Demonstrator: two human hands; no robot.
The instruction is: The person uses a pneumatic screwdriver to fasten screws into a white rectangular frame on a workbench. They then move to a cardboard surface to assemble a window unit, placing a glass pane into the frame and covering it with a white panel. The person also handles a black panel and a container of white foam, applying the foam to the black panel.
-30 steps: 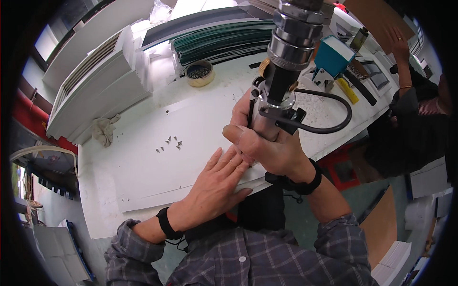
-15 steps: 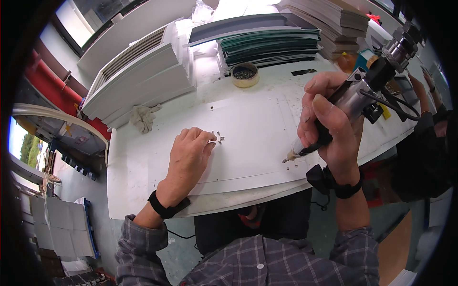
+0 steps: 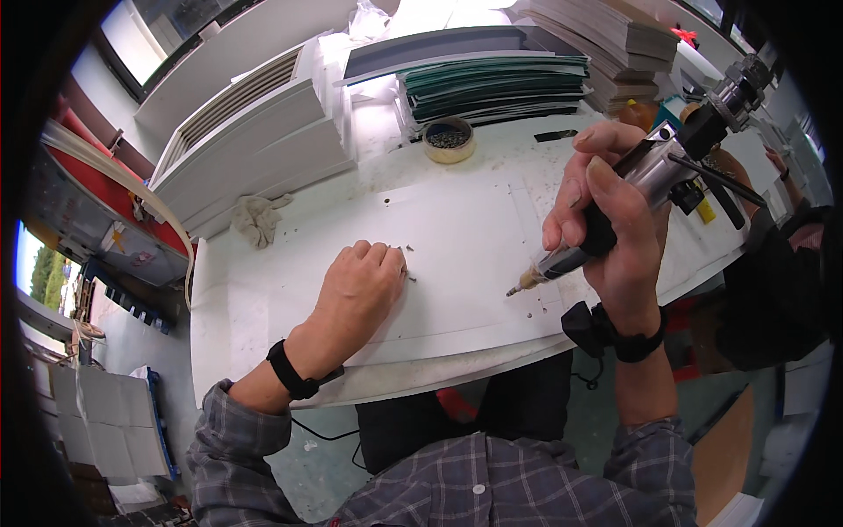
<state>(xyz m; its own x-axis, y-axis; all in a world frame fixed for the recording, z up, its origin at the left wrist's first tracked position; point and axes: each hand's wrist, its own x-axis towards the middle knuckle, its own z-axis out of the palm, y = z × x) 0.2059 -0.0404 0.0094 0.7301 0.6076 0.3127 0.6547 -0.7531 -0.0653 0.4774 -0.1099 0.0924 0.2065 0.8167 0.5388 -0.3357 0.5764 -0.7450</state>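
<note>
My left hand (image 3: 358, 285) rests on a white sheet (image 3: 457, 237), fingers curled inward. A small screw (image 3: 412, 278) pokes out beside its fingertips, and another screw (image 3: 409, 249) lies just past the knuckles. Whatever else sits under the fingers is hidden. My right hand (image 3: 615, 215) wraps round a power screwdriver (image 3: 650, 178) with a silver body and dark grip. It is tilted, its bit (image 3: 513, 292) pointing down and left, just over the sheet. A few tiny screws (image 3: 543, 310) lie near that bit.
Behind the sheet stands a round tub (image 3: 450, 149) of small metal parts. Stacked white frames (image 3: 255, 145), a crumpled cloth (image 3: 256, 220) and a pile of green-edged sheets (image 3: 496, 86) line the back. Grey boards (image 3: 606, 44) are stacked at the far right.
My left hand has closed and shifted slightly right over the little group of screws, most of which no longer show. The screwdriver's bit has moved slightly left.
</note>
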